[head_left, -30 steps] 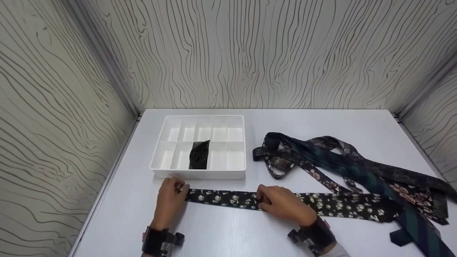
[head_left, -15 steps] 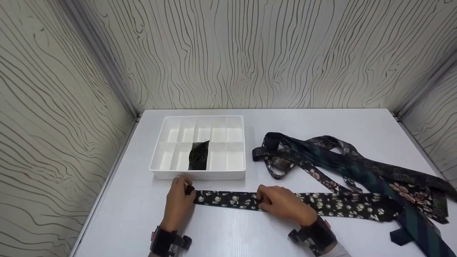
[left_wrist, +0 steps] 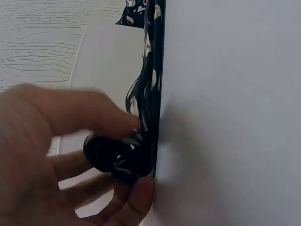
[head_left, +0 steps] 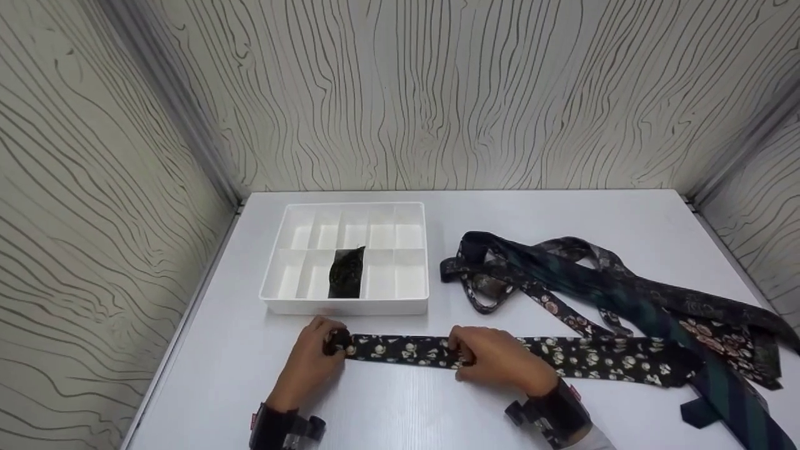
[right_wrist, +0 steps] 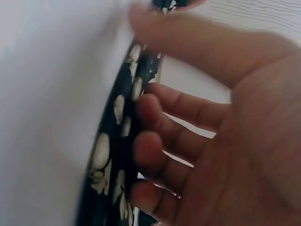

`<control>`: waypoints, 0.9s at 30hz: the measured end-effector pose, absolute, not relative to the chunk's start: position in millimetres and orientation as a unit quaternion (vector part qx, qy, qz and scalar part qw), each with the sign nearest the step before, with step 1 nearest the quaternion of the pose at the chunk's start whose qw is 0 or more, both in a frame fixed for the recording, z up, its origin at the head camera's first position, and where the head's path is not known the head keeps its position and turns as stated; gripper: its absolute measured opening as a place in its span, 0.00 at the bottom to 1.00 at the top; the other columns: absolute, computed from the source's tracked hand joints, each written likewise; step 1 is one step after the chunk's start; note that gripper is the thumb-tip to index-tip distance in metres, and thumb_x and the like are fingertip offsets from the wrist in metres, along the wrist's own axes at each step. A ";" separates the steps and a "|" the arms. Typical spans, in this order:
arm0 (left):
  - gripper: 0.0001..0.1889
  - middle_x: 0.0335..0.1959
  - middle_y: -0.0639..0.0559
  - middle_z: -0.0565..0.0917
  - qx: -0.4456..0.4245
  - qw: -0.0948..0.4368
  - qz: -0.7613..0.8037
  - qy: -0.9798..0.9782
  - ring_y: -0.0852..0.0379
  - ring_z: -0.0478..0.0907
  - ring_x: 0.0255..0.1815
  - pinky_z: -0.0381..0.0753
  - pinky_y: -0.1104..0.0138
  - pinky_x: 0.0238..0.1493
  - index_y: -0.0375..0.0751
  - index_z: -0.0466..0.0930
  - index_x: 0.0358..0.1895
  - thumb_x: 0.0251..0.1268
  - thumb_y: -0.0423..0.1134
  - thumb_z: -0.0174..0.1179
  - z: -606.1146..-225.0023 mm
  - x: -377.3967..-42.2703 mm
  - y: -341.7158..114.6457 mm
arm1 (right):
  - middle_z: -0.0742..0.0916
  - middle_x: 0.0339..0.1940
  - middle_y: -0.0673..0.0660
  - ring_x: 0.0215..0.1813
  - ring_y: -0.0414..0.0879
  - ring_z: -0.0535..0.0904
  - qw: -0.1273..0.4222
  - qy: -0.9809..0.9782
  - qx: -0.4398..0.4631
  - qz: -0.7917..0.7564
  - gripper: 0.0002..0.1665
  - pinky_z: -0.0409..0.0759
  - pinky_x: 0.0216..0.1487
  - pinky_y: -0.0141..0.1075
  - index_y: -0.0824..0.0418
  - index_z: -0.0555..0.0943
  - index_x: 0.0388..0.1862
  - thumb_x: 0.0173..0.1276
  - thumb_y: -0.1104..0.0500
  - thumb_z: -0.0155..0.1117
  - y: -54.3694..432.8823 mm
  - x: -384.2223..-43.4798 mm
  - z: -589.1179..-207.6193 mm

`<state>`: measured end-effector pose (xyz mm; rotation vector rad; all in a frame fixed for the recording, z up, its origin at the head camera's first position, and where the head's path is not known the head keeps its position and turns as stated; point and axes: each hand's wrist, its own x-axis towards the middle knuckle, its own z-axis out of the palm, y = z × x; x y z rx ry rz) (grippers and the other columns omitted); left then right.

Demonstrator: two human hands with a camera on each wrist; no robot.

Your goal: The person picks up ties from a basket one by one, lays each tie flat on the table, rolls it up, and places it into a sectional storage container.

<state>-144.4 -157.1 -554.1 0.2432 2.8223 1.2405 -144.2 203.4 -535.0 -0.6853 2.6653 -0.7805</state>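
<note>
The tie (head_left: pixel 403 350) lay stretched along the surface (head_left: pixel 387 406) from the left hand (head_left: pixel 312 350), under the right hand (head_left: pixel 500 356) and past it, where its wide end met the other ties (head_left: pixel 612 281). The left hand gripped a small roll (head_left: pixel 338 342) at the narrow end, thumb and fingers curled about it; the right hand held the tie farther along, fingers bent at the far edge and thumb toward the near edge. The step in hand looked to be rolling the tie up from its narrow end, with most of its length yet to be wound. The next move seemed to call for turning the roll toward the right hand, edges even, while that hand steadied the strip. Beyond the left hand sat the box (head_left: pixel 344 306), a dark bundle (head_left: pixel 345 273) in the 3rd compartment from the left of its near row. No brand could be read: the red tags (head_left: pixel 575 392) on the 2 wristbands (head_left: pixel 562 412) were too small.
</note>
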 end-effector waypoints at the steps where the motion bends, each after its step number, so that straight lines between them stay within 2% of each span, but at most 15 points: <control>1: 0.22 0.55 0.46 0.82 0.084 0.025 0.399 0.913 0.45 0.80 0.58 0.82 0.48 0.61 0.39 0.85 0.57 0.57 0.27 0.74 -552.6 -144.1 -159.0 | 0.81 0.30 0.40 0.31 0.33 0.74 0.131 0.924 -0.241 -0.268 0.21 0.74 0.34 0.34 0.50 0.82 0.48 0.58 0.53 0.81 203.5 -144.5 -535.0; 5: 0.23 0.49 0.50 0.85 0.087 0.020 0.390 0.917 0.54 0.80 0.46 0.81 0.58 0.49 0.41 0.83 0.58 0.58 0.24 0.72 -548.0 -142.9 -163.3 | 0.84 0.34 0.40 0.33 0.33 0.76 0.087 0.930 -0.250 -0.256 0.14 0.77 0.36 0.34 0.51 0.84 0.48 0.66 0.58 0.76 203.2 -145.9 -536.6; 8: 0.21 0.43 0.54 0.85 0.090 0.015 0.375 0.923 0.58 0.77 0.39 0.78 0.63 0.43 0.45 0.81 0.51 0.57 0.23 0.71 -545.7 -142.8 -162.3 | 0.85 0.35 0.41 0.34 0.33 0.77 0.075 0.933 -0.244 -0.255 0.13 0.77 0.37 0.34 0.52 0.84 0.48 0.67 0.58 0.75 201.6 -146.4 -537.3; 12: 0.17 0.42 0.56 0.82 0.126 0.002 0.349 0.928 0.58 0.78 0.42 0.81 0.63 0.45 0.47 0.81 0.41 0.56 0.22 0.70 -543.3 -143.6 -157.0 | 0.82 0.33 0.40 0.32 0.33 0.74 0.074 0.933 -0.242 -0.256 0.12 0.75 0.35 0.32 0.52 0.85 0.47 0.67 0.56 0.75 194.7 -147.0 -538.0; 17: 0.19 0.46 0.53 0.79 0.164 0.005 0.336 0.927 0.54 0.79 0.49 0.83 0.59 0.53 0.41 0.88 0.43 0.53 0.17 0.65 -540.7 -143.0 -151.9 | 0.82 0.36 0.42 0.36 0.34 0.75 0.042 0.930 -0.273 -0.241 0.08 0.77 0.37 0.31 0.52 0.85 0.45 0.70 0.56 0.74 177.4 -147.2 -539.3; 20: 0.21 0.46 0.53 0.79 0.178 0.006 0.306 0.935 0.55 0.75 0.49 0.82 0.60 0.51 0.42 0.92 0.47 0.53 0.16 0.65 -539.2 -143.3 -148.3 | 0.83 0.41 0.44 0.40 0.36 0.78 -0.003 0.925 -0.304 -0.229 0.06 0.81 0.40 0.32 0.53 0.85 0.43 0.70 0.58 0.74 163.1 -148.2 -539.4; 23: 0.22 0.46 0.55 0.79 0.195 -0.008 0.258 0.946 0.56 0.72 0.47 0.80 0.62 0.47 0.48 0.94 0.49 0.55 0.20 0.70 -537.7 -143.7 -144.9 | 0.83 0.45 0.46 0.45 0.39 0.79 -0.044 0.913 -0.335 -0.227 0.07 0.84 0.45 0.33 0.53 0.85 0.43 0.69 0.59 0.74 144.4 -150.6 -537.8; 27: 0.24 0.45 0.56 0.78 0.210 -0.032 0.219 0.952 0.57 0.72 0.43 0.78 0.65 0.39 0.53 0.94 0.51 0.58 0.21 0.69 -535.9 -142.7 -141.8 | 0.85 0.54 0.48 0.55 0.43 0.80 -0.045 0.895 -0.376 -0.234 0.11 0.85 0.57 0.37 0.53 0.86 0.49 0.69 0.59 0.74 115.1 -152.1 -535.6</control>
